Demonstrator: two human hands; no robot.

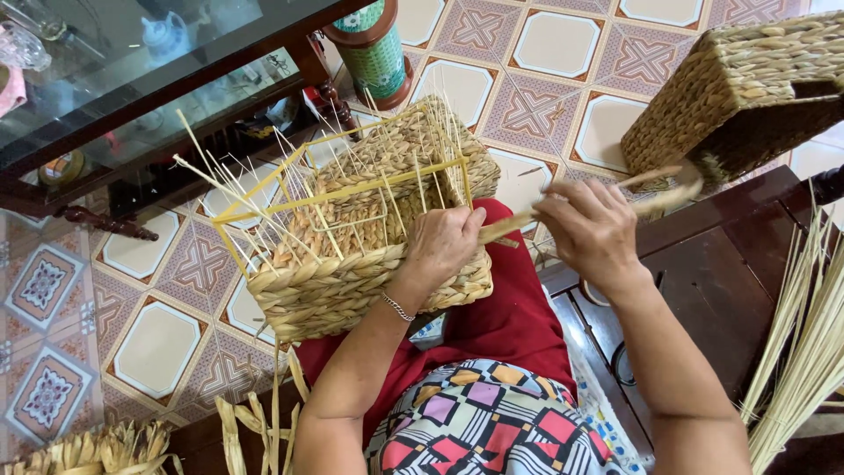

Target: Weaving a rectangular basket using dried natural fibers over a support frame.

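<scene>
1. Resting on the lap over red cloth, the half-woven basket (369, 229) is my landmark: thick braided straw walls, a thin yellow wire frame (352, 189) above them, and pale stiff stakes fanning out of the rim.
2. The left hand (444, 246) lies on the basket's near right wall, fingers curled over the rim and pinching one end of a flat straw strand (519, 222); a silver bracelet (397, 307) circles the wrist.
3. The right hand (585, 230), just right of the basket, is closed on the same strand, which runs on toward the upper right.
4. I cannot make out the fingertips of either hand or where the strand enters the weave.
5. Far right of the basket, a finished woven box (730, 88) sits on a dark wooden bench (703, 264), cut off by the picture edge.
6. Loose straw stalks (804, 343) lean at the right edge, and more braided straw (97, 449) lies below left.
7. Above the basket stand a glass-topped table (132, 79) and a green cylinder (374, 48) on patterned floor tiles (545, 70).
</scene>
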